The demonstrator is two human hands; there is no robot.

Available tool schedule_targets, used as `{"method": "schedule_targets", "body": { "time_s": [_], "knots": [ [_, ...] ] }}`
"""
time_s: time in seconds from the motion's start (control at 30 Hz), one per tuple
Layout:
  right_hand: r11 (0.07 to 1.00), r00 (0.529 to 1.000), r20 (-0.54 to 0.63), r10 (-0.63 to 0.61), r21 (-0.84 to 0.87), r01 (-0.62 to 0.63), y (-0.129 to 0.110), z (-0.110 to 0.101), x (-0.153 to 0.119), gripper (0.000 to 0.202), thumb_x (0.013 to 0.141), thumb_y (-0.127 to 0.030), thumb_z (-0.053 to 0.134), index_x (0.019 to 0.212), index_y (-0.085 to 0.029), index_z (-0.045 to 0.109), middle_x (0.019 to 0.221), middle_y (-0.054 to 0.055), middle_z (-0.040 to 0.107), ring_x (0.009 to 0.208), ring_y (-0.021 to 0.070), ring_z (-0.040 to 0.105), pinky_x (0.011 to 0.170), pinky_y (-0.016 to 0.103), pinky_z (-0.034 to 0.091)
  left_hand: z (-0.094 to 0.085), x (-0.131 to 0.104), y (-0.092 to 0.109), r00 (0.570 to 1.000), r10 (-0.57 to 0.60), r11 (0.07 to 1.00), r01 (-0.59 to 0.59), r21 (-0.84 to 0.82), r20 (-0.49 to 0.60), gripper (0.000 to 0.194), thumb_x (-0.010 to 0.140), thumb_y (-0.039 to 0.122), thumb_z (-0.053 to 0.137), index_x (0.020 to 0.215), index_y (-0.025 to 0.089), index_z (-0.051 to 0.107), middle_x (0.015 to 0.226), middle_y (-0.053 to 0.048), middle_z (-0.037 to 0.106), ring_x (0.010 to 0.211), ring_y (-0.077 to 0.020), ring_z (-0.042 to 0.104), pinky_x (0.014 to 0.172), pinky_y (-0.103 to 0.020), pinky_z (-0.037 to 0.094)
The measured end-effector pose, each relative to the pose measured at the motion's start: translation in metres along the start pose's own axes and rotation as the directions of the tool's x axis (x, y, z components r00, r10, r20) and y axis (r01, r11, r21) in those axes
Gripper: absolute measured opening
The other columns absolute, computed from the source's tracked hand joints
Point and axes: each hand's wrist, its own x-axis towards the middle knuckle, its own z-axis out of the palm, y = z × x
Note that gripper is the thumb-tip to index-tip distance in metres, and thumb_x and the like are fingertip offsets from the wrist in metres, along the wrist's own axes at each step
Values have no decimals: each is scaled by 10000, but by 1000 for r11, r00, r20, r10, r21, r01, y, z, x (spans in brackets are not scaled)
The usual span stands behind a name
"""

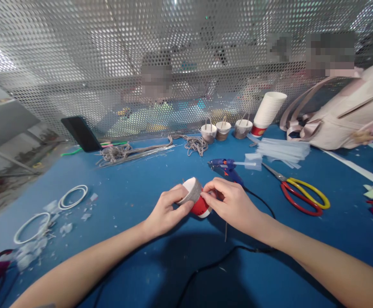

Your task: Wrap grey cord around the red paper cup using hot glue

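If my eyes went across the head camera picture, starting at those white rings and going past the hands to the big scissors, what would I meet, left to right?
White rings → left hand → little cup → right hand → scissors.

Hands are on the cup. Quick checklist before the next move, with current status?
1. Left hand gripping the cup: ok, cup tilted.
2. Right hand at the cup's red side: ok; what its fingertips pinch: cannot tell.
3. Thin strand below the right hand, joined to the cup: cannot tell.
4. Glue gun clear of fingers: ok, lying beyond them. Hot: cannot tell.
5. Scissors clear of both hands: ok.
6. Black cable clear of arms: not ok, passes beneath the right forearm.
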Motion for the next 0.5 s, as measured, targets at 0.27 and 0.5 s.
{"method": "schedule_targets", "body": {
  "time_s": [0.27, 0.5],
  "knots": [
    [999, 999, 34, 41, 10, -41, -5, -6, 3, 93, 790, -107, 564, 739, -180, 590, 690, -16, 588, 582, 97, 507, 558, 217, 394, -6, 4, 0, 990, 3, 999, 3, -40, 144, 237, 860, 274, 478, 787, 128, 650, 760, -54, 622, 741, -159, 544, 719, -272, 443],
    [998, 997, 63, 35, -49, -32, -5, -6, 6, 104, 805, -118, 573, 724, -177, 600, 689, -19, 573, 613, 97, 512, 602, 218, 399, -13, 9, 5, 937, -152, 956, 221, -195, 314, 245, 852, 266, 475, 885, 123, 672, 871, -71, 666, 654, -134, 597, 645, -257, 515]
  ]
}}
